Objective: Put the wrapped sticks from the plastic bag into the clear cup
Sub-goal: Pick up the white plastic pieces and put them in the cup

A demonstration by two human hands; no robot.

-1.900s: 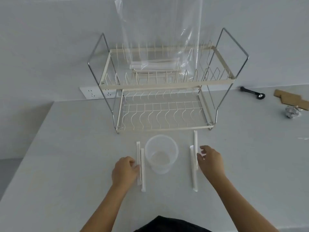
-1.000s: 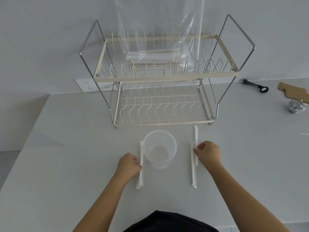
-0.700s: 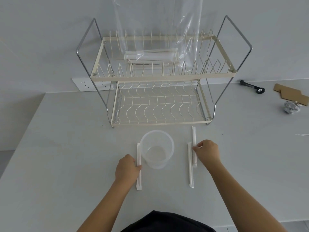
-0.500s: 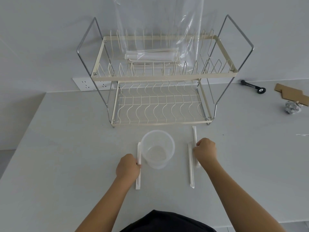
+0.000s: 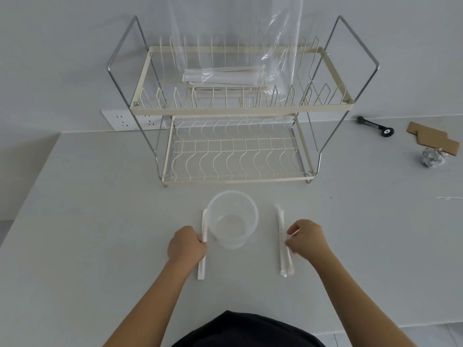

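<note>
An empty clear cup [image 5: 233, 216] stands upright on the grey counter, just in front of the dish rack. My left hand [image 5: 186, 245] is closed on white wrapped sticks [image 5: 203, 246] that lie left of the cup, close to its wall. My right hand [image 5: 307, 237] pinches another pair of wrapped sticks [image 5: 281, 229] to the right of the cup, held together lengthwise. A clear plastic bag [image 5: 238, 46] stands on the rack's upper shelf with more wrapped sticks [image 5: 223, 76] lying in its bottom.
A two-tier cream wire dish rack [image 5: 240, 108] stands against the wall behind the cup. At the far right lie a black tool [image 5: 375, 126], a cardboard piece [image 5: 433, 140] and a crumpled foil ball [image 5: 433, 157]. A wall socket strip [image 5: 130, 120] sits left of the rack.
My right hand has gathered the two staggered sticks on the right into one aligned pair and closed on them. My left hand stays closed on the left sticks.
</note>
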